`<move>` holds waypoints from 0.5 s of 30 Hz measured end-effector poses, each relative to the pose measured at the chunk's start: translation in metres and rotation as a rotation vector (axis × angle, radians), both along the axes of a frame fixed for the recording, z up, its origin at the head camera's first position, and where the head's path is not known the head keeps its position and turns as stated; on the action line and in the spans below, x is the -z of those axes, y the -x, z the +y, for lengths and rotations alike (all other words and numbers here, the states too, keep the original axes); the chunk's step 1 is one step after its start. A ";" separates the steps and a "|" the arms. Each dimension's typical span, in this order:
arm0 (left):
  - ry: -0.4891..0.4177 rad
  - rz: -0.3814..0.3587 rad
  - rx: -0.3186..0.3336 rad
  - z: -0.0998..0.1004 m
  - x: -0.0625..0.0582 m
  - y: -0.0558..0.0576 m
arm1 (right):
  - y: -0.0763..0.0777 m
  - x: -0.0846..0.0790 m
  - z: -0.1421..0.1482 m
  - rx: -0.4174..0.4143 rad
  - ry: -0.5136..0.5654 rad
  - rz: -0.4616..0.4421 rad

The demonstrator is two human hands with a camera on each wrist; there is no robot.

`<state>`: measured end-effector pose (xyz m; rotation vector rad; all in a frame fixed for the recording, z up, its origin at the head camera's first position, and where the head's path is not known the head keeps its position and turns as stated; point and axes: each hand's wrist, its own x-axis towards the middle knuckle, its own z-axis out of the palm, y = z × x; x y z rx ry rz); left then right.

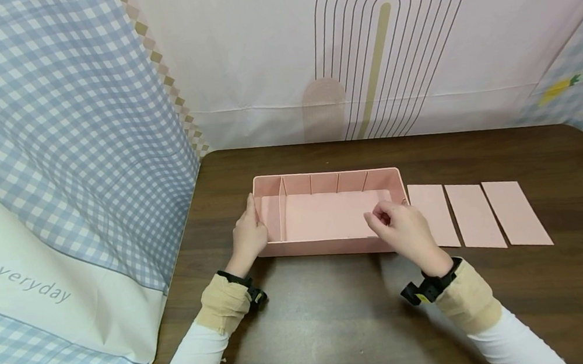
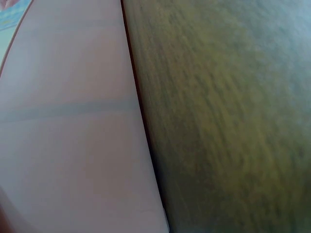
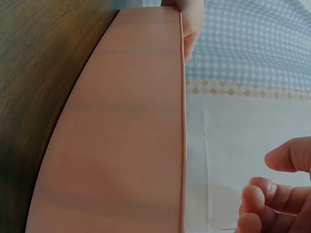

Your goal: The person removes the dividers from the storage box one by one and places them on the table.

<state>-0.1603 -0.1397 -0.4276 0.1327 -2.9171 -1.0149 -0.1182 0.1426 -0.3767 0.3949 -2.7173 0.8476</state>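
Observation:
A long pink open-topped box [image 1: 334, 247] rests on the dark wooden table, a thin upright divider [image 1: 282, 215] parting off its narrow left compartment. My left hand [image 1: 249, 233] touches the box's left end, index finger straight along the outside wall; the right wrist view shows part of that hand at the far corner. Over the box's front right part is my right hand [image 1: 404, 231]. Its fingers are loosely bent, and a gap separates the thumb [image 3: 286, 155] from the fingertips [image 3: 255, 199], with nothing between them. The left wrist view shows only the box's wall [image 2: 73, 160] and table.
Right of the box, three flat pink panels lie side by side: a near one [image 1: 434, 215], a middle one [image 1: 475, 215] and a far one [image 1: 517, 213]. Vertical lines mark the box's back wall. A checked curtain [image 1: 63, 110] hangs at the left, a patterned cloth [image 1: 247, 51] behind.

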 end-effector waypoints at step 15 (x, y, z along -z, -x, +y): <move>0.015 0.013 0.005 0.001 -0.001 0.000 | 0.001 0.000 -0.022 -0.055 0.003 -0.058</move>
